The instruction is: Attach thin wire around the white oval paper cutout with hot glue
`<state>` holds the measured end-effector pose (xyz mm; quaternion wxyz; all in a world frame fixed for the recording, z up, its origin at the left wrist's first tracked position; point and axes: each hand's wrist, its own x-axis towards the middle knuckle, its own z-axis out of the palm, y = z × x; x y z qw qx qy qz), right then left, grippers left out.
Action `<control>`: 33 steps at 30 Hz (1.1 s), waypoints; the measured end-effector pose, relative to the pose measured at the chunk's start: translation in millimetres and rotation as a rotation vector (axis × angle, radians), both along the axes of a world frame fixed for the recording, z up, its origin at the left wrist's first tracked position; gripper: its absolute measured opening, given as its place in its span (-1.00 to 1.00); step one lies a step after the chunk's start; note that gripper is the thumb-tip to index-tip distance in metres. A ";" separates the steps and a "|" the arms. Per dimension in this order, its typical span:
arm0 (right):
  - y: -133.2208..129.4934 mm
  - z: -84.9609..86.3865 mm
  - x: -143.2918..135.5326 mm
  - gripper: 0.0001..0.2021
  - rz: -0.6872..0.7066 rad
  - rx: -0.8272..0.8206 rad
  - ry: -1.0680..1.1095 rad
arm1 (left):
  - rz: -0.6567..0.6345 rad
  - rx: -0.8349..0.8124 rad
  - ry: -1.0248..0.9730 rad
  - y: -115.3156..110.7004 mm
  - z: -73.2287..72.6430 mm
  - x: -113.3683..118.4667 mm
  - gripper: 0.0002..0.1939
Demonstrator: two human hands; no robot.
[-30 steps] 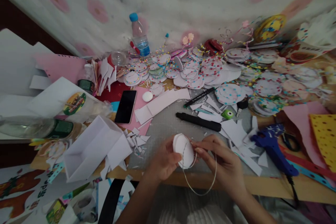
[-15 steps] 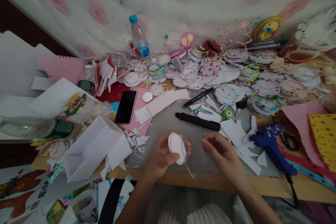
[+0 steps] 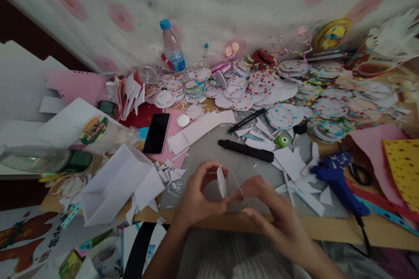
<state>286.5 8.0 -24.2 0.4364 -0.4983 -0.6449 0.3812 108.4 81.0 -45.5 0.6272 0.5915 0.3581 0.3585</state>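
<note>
My left hand [image 3: 203, 196] is closed on a small white paper disc [image 3: 221, 182], held edge-on between thumb and fingers above the grey cutting mat [image 3: 199, 148]. From the disc's right side a thin pale string [image 3: 236, 179] arcs up and then down. My right hand [image 3: 271, 209] is just to the right, its thumb and forefinger apart, with the string's lower end passing between them. Its fingertips come close to the left thumb; whether they touch the string I cannot tell. A thick black pen [image 3: 246, 150] lies beyond both hands.
Paper scraps [image 3: 294, 165] and a blue glue gun [image 3: 340, 183] lie to the right. A white paper box [image 3: 114, 178] and a phone [image 3: 156, 133] are on the left. Decorated paper discs [image 3: 284, 116] crowd the back, near an upright water bottle [image 3: 173, 48].
The paper disc has turned from nearly face-up to edge-on in my left hand. My right hand has moved left and slightly down, close to the disc and its string.
</note>
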 end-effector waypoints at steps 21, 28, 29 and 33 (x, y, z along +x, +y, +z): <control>5.8 1.9 4.2 -0.95 0.026 0.240 -0.162 | -0.089 -0.047 -0.186 -7.6 -0.8 6.4 -0.38; 6.7 1.8 0.0 -0.95 0.015 0.263 -0.183 | -0.087 -0.133 -0.346 -5.8 -10.6 9.4 -0.40; 6.0 2.8 0.3 -0.96 0.017 0.249 -0.182 | -0.079 -0.159 -0.370 -4.9 -11.0 9.7 -0.43; 0.3 4.2 4.3 -0.90 -0.061 0.215 -0.128 | -0.060 -0.287 -0.408 -2.8 -11.1 9.5 -0.47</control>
